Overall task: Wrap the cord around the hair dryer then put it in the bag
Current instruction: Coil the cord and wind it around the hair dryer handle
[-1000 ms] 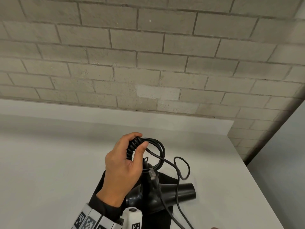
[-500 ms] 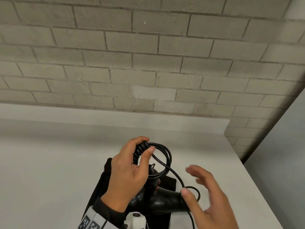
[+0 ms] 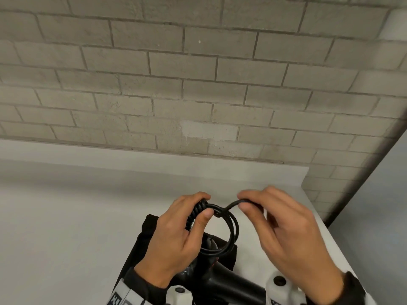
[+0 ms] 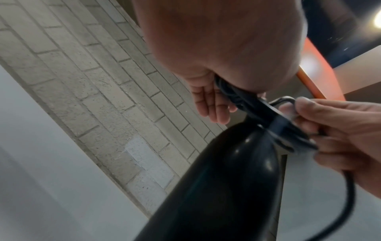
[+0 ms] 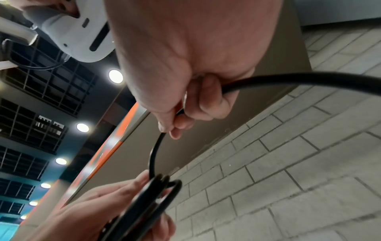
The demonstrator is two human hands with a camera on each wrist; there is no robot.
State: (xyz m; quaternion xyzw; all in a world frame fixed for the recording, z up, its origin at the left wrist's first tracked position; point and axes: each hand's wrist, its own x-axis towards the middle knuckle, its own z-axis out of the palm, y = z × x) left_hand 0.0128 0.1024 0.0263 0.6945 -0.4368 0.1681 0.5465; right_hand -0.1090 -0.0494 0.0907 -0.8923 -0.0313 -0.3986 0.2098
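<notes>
Pale brick wall (image 3: 198, 84) rises behind the white table (image 3: 66, 227) you work at. On that table, under the hair dryer (image 3: 233, 285), lies the black bag (image 3: 152, 225), partly hidden by your wrists. Your left hand (image 3: 176, 236) is curled round the dryer's cord-wound handle, thumb pressing the cord (image 3: 231, 230) loops that hang just right of it. Your right hand (image 3: 284, 234), right of the dryer handle, pinches a cord bend between thumb and fingers. Only the left wrist view shows the dryer's glossy body (image 4: 216, 187); only the right wrist view shows ceiling lights (image 5: 115, 76) and cord running through your right palm.
</notes>
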